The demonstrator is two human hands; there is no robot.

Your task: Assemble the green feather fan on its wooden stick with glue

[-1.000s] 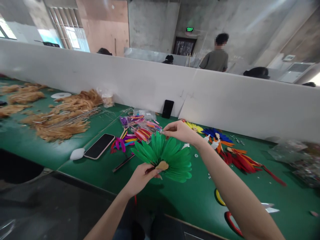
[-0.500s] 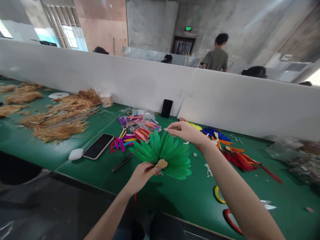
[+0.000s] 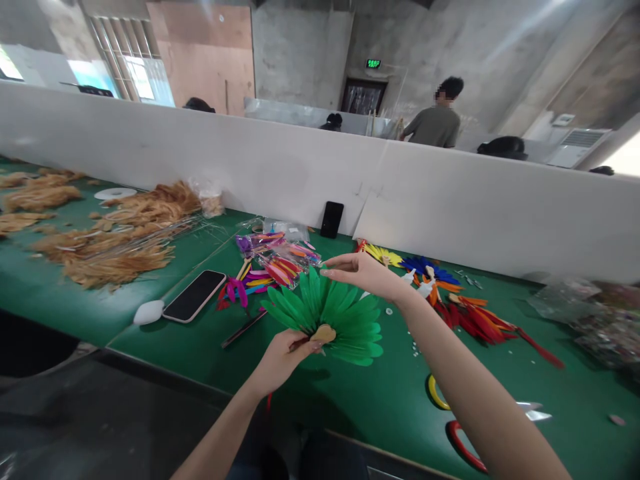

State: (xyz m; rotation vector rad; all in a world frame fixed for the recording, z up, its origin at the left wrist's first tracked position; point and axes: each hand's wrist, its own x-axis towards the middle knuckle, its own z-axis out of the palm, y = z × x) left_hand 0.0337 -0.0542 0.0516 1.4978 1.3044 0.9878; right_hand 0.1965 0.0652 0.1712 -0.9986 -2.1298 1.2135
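While our left hand (image 3: 286,360) pinches the wooden base (image 3: 325,333) of the green feather fan (image 3: 345,310), our right hand (image 3: 371,273) is half spread by its top tips (image 3: 314,279).

We hold the fan above the counter (image 3: 390,407), near the front edge (image 3: 165,373); green surface shows between it and the scissors (image 3: 454,440), and the white partition (image 3: 280,153) stands well behind. Compared with half a second ago, our right hand has loosened its pinch.

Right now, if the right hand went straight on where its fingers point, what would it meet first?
Likely the bagged feathers on the table, though depth is unclear and the right hand might brush the green feathers first.
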